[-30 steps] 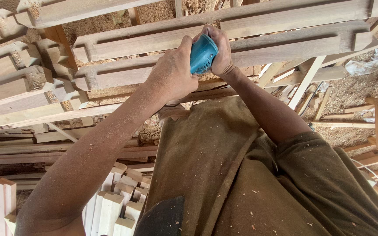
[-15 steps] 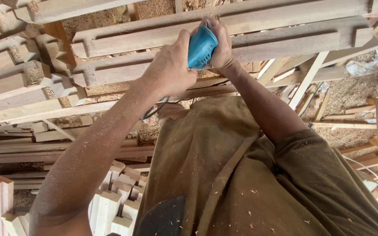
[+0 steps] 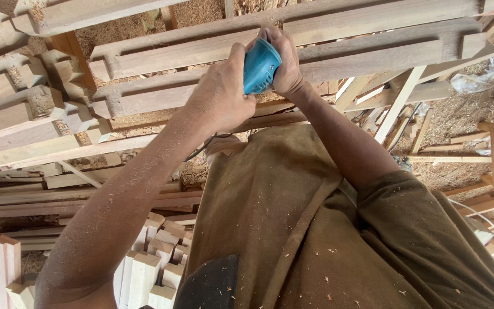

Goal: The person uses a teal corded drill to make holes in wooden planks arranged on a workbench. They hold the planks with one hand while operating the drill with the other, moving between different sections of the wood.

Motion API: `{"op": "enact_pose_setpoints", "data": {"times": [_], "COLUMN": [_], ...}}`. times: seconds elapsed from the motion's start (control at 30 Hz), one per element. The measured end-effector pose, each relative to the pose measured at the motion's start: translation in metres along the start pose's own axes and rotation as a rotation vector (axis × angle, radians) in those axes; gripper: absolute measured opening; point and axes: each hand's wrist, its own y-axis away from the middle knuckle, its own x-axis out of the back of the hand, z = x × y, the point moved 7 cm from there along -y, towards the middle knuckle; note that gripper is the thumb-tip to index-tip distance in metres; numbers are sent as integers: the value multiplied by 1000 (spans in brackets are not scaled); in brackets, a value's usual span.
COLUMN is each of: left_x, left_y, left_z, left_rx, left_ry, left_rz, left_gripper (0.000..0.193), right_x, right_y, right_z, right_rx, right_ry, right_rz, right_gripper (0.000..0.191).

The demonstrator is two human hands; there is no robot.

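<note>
1. A woodshop floor (image 3: 475, 109) strewn with sawdust and offcuts lies under everything, with loose slats scattered at the right edge.
2. Long timber rails (image 3: 373, 54) with notched ends lie side by side across the top of the view, running from left to right; more such rails (image 3: 12, 109) are stacked at the left.
3. The person's brown apron (image 3: 293, 229), flecked with shavings, fills the lower middle.
4. A bundle of pale square posts (image 3: 155, 257) stands on end at the lower left, just beside the left forearm.
5. The left hand (image 3: 221, 94) is wrapped around the near side of a blue power tool (image 3: 260, 66), fingers closed on its body.
6. The right hand (image 3: 284, 63) grips the far side of the same tool, fingers curled tight over it (the tips are hidden behind the casing).
7. The tool sits between both hands, pressed against the front rail near its middle; its working face cannot be seen.
8. A thin cord (image 3: 201, 150) hangs below the left wrist.
</note>
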Motion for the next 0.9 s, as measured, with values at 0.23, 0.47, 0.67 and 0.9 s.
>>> {"op": "enact_pose_setpoints", "data": {"times": [0.23, 0.47, 0.67, 0.9], "left_x": [-3, -1, 0, 0], "left_y": [-6, -5, -5, -3], "left_z": [-3, -3, 1, 2], "left_rx": [7, 14, -21, -5], "left_ry": [12, -4, 9, 23], "left_rz": [15, 16, 44, 47], "left_gripper": [68, 64, 65, 61], "right_x": [-14, -7, -12, -5], "right_y": [8, 7, 13, 16], "right_z": [36, 20, 38, 27], "right_rx": [-442, -93, -342, -90], "right_ry": [-526, -93, -395, 42], "right_rz": [-33, -35, -49, -2], "right_gripper": [60, 56, 50, 23]}}
